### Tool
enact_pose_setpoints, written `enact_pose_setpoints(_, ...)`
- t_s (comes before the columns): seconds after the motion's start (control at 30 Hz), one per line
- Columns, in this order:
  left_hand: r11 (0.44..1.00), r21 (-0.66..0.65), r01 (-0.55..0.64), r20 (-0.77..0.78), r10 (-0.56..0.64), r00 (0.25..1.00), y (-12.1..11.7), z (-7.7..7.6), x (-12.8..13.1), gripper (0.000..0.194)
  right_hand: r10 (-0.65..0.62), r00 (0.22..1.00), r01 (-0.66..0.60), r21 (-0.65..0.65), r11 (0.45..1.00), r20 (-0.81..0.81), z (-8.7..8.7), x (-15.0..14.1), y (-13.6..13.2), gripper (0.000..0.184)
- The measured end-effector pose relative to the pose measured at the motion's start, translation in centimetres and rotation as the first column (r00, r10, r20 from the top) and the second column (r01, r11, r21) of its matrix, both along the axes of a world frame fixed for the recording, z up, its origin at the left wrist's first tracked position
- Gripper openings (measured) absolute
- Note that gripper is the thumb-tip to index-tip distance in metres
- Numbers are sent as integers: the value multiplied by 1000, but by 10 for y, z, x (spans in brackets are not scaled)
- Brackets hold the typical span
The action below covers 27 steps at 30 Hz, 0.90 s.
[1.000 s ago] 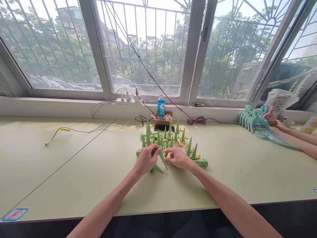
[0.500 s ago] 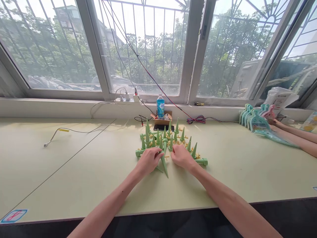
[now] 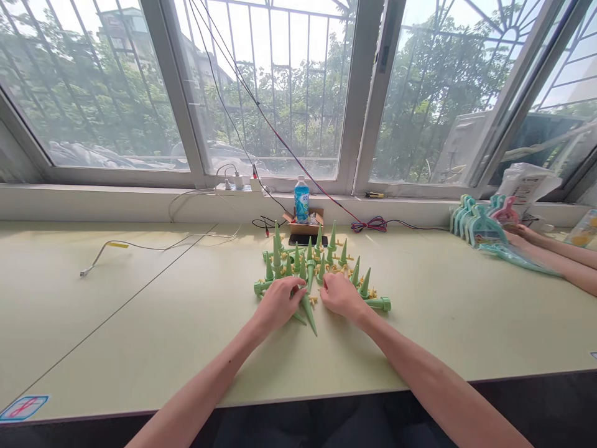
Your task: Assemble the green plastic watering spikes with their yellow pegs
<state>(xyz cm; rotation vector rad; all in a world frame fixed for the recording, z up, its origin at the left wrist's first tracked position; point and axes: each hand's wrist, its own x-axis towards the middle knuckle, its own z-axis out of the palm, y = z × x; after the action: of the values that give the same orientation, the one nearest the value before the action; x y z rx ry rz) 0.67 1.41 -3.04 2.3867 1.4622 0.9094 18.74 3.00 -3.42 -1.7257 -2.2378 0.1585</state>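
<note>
My left hand point(image 3: 282, 300) is closed in a pinch around the top end of a green watering spike point(image 3: 308, 316), whose tapered point slants down toward the table's front edge. A small yellow valve point(image 3: 313, 300) sticks out from its side. Just right of it, my right hand point(image 3: 342, 295) is closed, fingertips curled toward the valve but apart from it. Whatever its fingers may hold is hidden. Around and behind both hands are several more green spikes point(image 3: 333, 236), many upright and some lying down, with yellow valves among them.
Behind the spikes are a dark phone point(image 3: 302, 239), a cardboard box point(image 3: 319, 228) and a bottle of blue liquid point(image 3: 301, 200). A coiled cable point(image 3: 370, 224) and a thin wire point(image 3: 149, 249) lie on the table point(image 3: 163, 348). At right, another person's arms point(image 3: 555, 258) reach toward bagged dustpan-like items point(image 3: 485, 227).
The yellow valve on the held spike has turned slightly and now shows shorter beside my left fingertips. Both hands stay almost in place.
</note>
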Motion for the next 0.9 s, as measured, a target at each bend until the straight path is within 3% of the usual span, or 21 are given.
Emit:
enact_pose_setpoints(0.2, 995, 101, -14, 99, 4, 995, -1, 0, -2, 25, 12, 994, -7, 49, 999, -104, 0, 0, -1, 12)
enact_pose_setpoints(0.33, 989, 143, -32, 128, 13, 992, -2, 10, -6, 25, 69, 974, -51, 91, 995, -217, 5, 0, -3, 15)
enact_pose_setpoints(0.47, 992, 126, -9, 30, 6, 1000, -3, 29, -12, 25, 183, 948, -137, 183, 974, -260, 10, -3, -3, 18)
enact_pose_setpoints(0.7, 982, 94, 162, -160, -146, 976, 15, 56, -9, 29, 262, 930, -171, 329, 929, -258, 10, -7, 0, 14)
enact_pose_setpoints(0.9, 965, 132, 228, -141, -210, 968, 33, 45, -2, 30, 300, 912, -165, 418, 893, -280, -10, 5, 0, 19)
